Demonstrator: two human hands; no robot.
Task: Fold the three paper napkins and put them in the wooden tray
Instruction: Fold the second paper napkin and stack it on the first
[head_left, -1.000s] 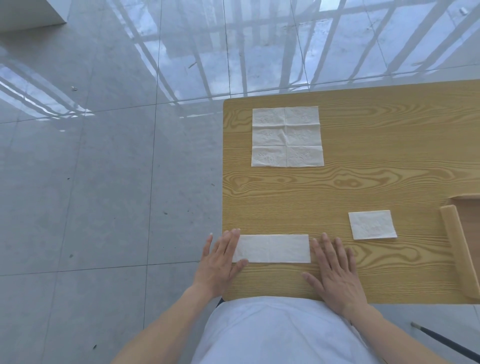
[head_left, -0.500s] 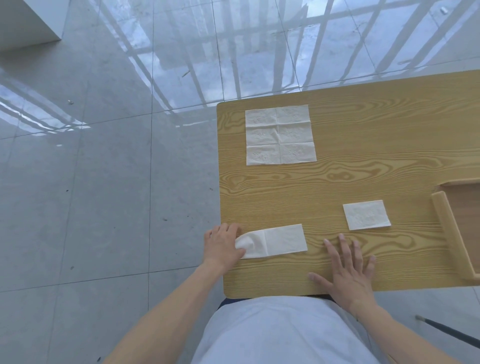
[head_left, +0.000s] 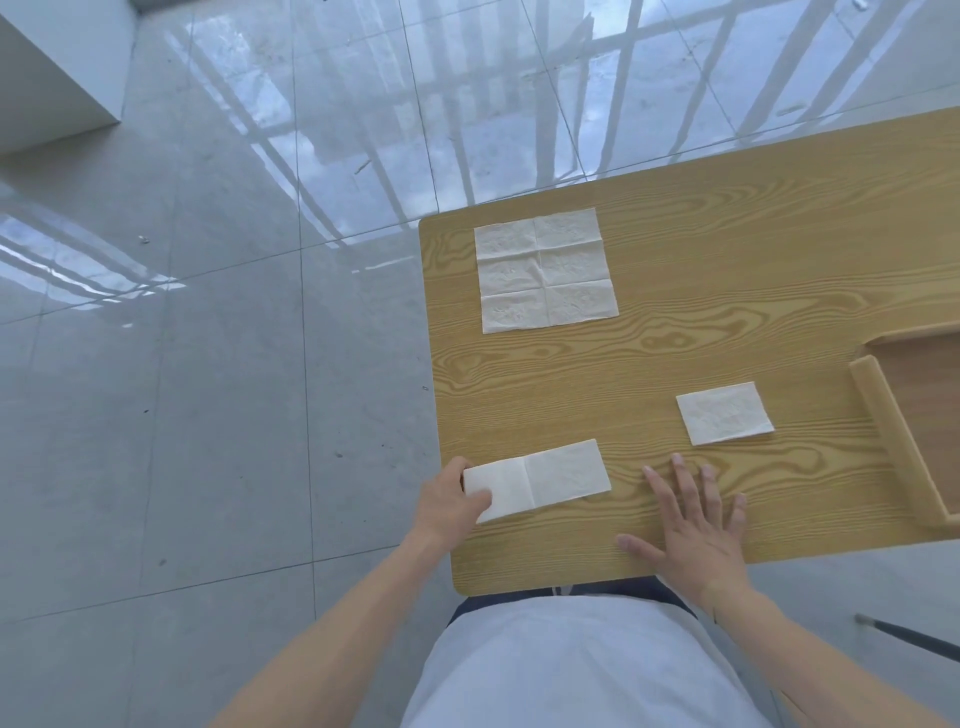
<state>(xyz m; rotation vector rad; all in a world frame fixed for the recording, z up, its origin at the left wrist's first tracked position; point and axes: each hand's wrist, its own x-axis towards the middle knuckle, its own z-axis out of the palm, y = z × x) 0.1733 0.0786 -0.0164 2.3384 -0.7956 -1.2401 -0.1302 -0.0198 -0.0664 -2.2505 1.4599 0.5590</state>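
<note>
Left hand (head_left: 451, 496): pinching the left end of the long napkin strip (head_left: 537, 479) at the near-left table (head_left: 727, 280) edge, thumb on top. A second ago it lay flat beside the strip; now it grips, the end held low.

Right hand (head_left: 693, 530): empty, open and flat on the wood, fingers spread; it has slid right, clear of the strip.

Folded napkin (head_left: 724, 413): small rectangle, flat, near the tray, not yet inside.

Open napkin (head_left: 546, 270): unfolded, creased, far-left corner.

Wooden tray (head_left: 885, 439): right edge, partly out of view; visible part holds nothing.

Status: second napkin likely mid-fold, left end about to travel rightward.
</note>
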